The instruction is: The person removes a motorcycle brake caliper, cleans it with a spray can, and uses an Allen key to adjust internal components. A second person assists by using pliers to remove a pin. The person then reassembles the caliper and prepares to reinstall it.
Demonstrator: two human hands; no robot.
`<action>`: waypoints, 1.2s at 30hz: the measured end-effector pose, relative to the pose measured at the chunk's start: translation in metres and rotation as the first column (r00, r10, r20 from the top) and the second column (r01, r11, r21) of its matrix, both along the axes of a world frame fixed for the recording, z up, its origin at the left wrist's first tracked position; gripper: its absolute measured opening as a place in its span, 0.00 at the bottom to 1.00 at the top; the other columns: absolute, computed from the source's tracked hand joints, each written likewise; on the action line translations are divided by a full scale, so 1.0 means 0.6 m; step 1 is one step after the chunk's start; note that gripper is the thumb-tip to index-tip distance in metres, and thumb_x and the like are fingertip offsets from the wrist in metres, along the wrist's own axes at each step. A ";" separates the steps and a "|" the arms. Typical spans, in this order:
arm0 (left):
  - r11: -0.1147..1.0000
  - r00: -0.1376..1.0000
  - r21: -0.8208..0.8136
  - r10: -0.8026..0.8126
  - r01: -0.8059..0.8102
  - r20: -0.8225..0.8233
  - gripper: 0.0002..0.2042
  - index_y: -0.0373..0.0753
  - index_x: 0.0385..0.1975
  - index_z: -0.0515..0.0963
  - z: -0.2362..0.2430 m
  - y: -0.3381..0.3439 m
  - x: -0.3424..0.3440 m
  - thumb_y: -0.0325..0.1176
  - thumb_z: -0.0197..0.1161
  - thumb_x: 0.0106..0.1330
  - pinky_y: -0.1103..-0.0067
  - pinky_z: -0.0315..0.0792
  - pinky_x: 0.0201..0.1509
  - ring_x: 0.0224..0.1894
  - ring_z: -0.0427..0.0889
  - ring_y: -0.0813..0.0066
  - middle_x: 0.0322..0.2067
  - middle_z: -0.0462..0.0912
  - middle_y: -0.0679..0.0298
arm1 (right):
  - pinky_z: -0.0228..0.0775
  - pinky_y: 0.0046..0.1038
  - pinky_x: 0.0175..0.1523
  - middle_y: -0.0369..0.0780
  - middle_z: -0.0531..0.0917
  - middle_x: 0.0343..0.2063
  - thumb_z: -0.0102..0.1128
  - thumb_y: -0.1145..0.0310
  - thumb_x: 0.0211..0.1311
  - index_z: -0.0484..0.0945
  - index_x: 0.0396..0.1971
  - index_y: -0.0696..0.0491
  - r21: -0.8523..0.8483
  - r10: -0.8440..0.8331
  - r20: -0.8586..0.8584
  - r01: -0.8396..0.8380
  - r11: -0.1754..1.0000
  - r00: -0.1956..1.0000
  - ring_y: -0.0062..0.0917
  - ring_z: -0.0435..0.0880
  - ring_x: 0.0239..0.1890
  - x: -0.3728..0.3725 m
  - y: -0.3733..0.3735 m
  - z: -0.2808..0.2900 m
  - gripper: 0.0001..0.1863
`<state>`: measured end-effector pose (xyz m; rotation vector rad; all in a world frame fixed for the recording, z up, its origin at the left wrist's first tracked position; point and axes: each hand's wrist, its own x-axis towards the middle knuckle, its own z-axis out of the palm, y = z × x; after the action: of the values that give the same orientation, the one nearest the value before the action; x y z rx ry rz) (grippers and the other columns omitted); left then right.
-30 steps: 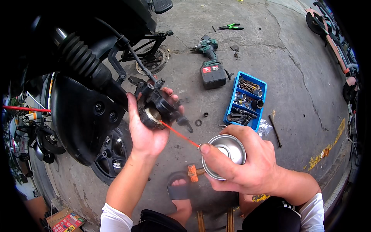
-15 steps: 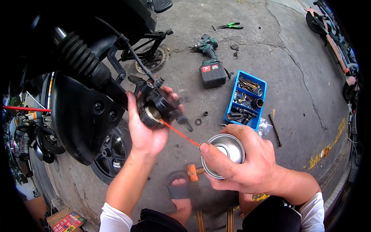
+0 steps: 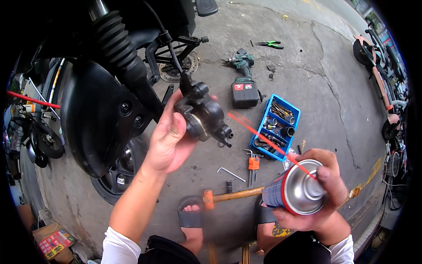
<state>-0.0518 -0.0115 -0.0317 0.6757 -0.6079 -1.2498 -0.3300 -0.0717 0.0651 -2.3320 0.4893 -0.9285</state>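
Observation:
My left hand [image 3: 165, 147] is closed around a black brake caliper [image 3: 203, 115], held up in front of the fork, thumb on its near side. A hose [image 3: 175, 57] runs from the caliper's top up toward the scooter. Off to the right, my right hand [image 3: 330, 187] grips a spray can [image 3: 304, 188] with a silver domed top and red rim, tilted toward me. A thin red straw [image 3: 263, 137] extends from its nozzle toward the caliper, blurred by motion. Its tip is apart from the caliper. The caliper's far side is hidden.
Below my hands lie an orange-headed hammer [image 3: 209, 199], a loose hex key [image 3: 231, 174] and an orange-held hex key set [image 3: 253, 164]. Farther off are a blue tray [image 3: 267, 152] of sockets, a cordless drill [image 3: 244, 90] and green pliers [image 3: 270, 44]. A black fender [image 3: 92, 119] and wheel [image 3: 127, 165] stand left.
The right hand has drawn the can back right, pulling the straw away from the caliper. My left hand has turned the caliper, so its opening no longer faces me. The view has shifted slightly.

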 end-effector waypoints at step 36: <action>0.987 0.985 0.131 0.071 -0.092 0.156 0.41 0.36 0.73 0.53 0.021 -0.001 -0.008 0.50 0.66 0.67 0.63 0.75 0.65 0.63 0.77 0.63 0.62 0.72 0.57 | 0.74 0.24 0.22 0.45 0.79 0.38 0.79 0.64 0.41 0.87 0.43 0.36 -0.244 -0.166 -0.168 0.122 0.962 0.972 0.31 0.83 0.31 0.071 0.027 -0.029 0.23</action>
<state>-0.0569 -0.0121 -0.0188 0.9087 -0.6161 -1.1783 -0.2872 -0.0556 0.0478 -2.6407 0.6669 -0.8770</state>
